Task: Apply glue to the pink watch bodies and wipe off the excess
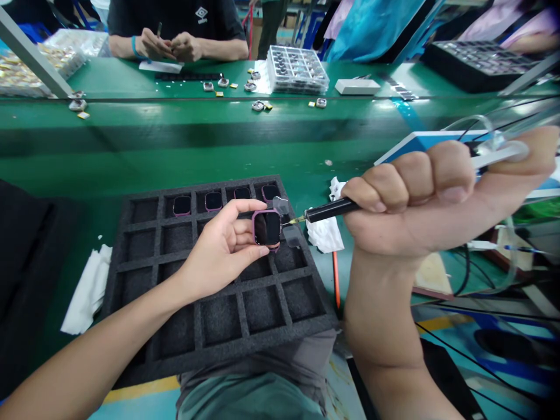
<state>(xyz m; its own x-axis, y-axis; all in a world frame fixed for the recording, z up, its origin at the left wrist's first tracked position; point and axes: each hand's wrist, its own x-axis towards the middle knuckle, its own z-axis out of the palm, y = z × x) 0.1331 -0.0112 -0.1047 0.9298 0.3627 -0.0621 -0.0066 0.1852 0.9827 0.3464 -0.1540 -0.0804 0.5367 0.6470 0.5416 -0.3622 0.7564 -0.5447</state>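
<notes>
My left hand [223, 245] grips a purple-rimmed watch case [267, 227] by its edges, between thumb and fingers, above a black foam tray [219, 345]. My right hand [406, 198] is wrapped round a black syringe-like dispenser [332, 210] with a white plunger end. Its thin yellowish needle tip points left and is at or very near the right edge of the case; whether they touch is unclear. Clear film tabs [292, 236] stick out at the case's right side. Several similar cases, one of them a purple-rimmed case [182, 205], lie in the tray's back row.
White tissues [326, 233] and an orange stick [336, 280] lie right of the tray; another tissue [88, 290] is at left. Across the green bench [153, 137], a person's hands [172, 45] work near a clear parts box [297, 70]. Cables run at right.
</notes>
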